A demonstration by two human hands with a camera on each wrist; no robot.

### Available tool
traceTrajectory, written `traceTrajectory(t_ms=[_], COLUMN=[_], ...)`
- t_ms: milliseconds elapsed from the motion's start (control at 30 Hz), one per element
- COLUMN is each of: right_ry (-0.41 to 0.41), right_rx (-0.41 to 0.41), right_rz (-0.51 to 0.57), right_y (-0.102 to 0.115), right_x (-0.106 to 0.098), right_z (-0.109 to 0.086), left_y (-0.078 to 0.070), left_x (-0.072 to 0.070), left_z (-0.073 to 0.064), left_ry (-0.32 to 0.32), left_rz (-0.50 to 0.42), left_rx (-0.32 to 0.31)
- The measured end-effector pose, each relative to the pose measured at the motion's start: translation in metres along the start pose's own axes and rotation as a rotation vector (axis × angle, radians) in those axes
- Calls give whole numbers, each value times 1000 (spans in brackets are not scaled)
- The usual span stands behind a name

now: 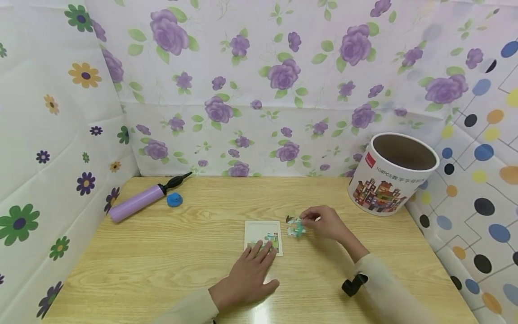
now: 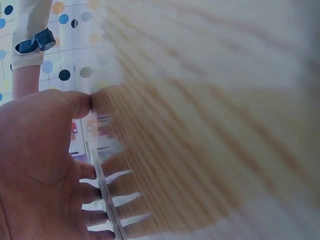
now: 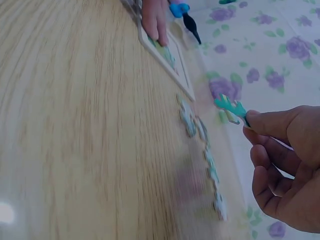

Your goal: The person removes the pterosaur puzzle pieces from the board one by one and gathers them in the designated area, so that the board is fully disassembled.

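- Head: board (image 1: 256, 229) on table (image 1: 182, 252), under my left hand (image 1: 252, 275), straight-fingered, probably for steadying; loose pieces (image 1: 296, 231) beside it, near my right hand (image 1: 327, 222), likely for reach. Tub (image 1: 378, 195) reads "108PCS数字字"; red label (image 1: 370, 160) illegible.
- Left wrist: same hand, gripping nothing.
- Right wrist: piece (image 3: 231, 106), my fingers pinching its edge, seemingly to free its outline.

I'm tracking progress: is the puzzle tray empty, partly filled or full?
Partly filled: in the head view, the puzzle tray has pieces lower right; its upper left is bare.
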State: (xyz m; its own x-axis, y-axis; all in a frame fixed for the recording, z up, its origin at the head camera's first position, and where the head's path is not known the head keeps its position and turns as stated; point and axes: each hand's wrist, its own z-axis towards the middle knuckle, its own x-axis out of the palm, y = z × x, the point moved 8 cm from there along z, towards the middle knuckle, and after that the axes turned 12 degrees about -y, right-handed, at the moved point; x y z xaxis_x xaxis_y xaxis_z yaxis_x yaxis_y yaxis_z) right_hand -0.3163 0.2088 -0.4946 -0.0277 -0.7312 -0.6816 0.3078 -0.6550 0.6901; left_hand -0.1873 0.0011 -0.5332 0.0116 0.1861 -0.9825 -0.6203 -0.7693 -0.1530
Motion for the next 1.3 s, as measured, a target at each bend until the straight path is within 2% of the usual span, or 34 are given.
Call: traceTrajectory(t_ms=[233, 500, 933, 1300], right_ry=[1, 19, 27, 25], right_rx=[40, 71, 30, 23], right_rz=[-20, -25, -56, -93], right_y=[-19, -35, -36, -35], right_x=[-13, -8, 10, 13], right_z=[-5, -6, -5, -4], left_y=[-1, 1, 0, 0], left_x=[-4, -1, -2, 1], left_z=[-2, -1, -1, -1], left_ry=[-6, -7, -35, -61], left_rz=[-8, -7, -21, -13], left_rx=[5, 2, 24, 40])
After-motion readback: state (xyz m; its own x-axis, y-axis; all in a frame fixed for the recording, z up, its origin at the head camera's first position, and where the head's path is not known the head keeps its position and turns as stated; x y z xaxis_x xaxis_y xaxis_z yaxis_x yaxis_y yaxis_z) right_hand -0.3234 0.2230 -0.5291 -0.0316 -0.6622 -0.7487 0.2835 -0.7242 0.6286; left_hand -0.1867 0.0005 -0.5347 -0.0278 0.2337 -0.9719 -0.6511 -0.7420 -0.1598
